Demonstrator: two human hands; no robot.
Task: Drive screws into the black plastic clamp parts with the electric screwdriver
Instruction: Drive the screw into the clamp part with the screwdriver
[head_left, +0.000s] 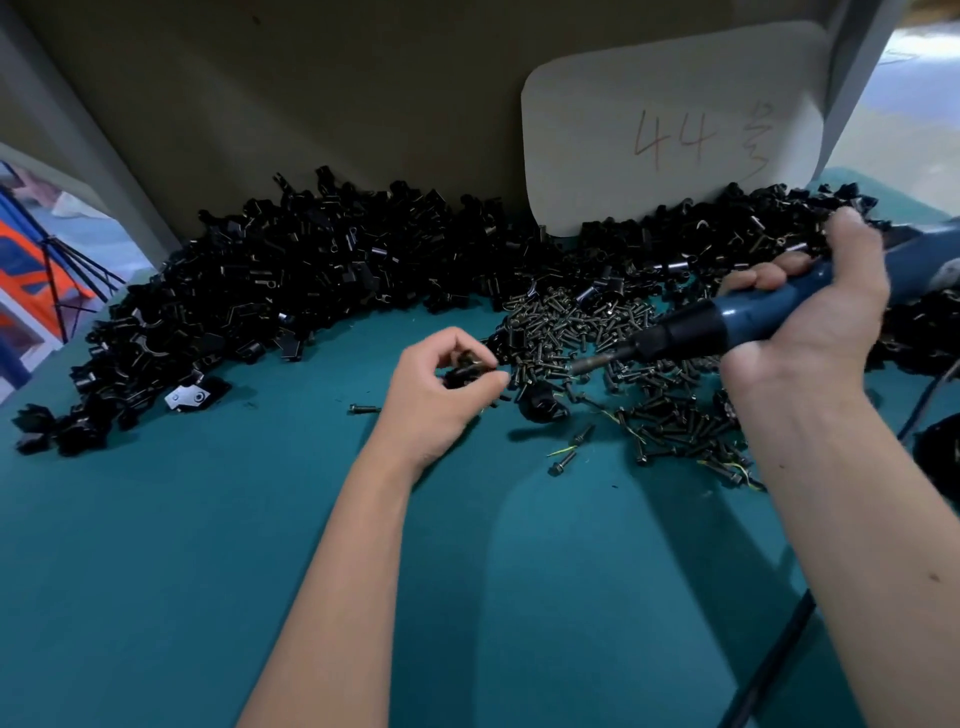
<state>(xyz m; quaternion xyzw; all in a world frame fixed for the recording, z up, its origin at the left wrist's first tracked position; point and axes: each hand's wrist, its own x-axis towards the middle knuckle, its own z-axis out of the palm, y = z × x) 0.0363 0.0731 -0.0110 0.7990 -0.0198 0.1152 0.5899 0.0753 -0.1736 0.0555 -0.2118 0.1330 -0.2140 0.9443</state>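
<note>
At mid-frame the left hand (441, 379) pinches a black clamp part (462, 375); the right hand (810, 317), at right, grips the electric screwdriver (691, 332), its tip apart from the part. Judging by the big pile of clamp parts (291, 280) and heap of screws (576, 332) behind, much seems left.

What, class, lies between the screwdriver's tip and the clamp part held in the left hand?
Nothing solid bridges that gap. The screwdriver tip hangs above the screw pile, pointing at the clamp part pinched in the left hand. Only loose screws lie beneath the path. The right hand grips the tool.
</note>
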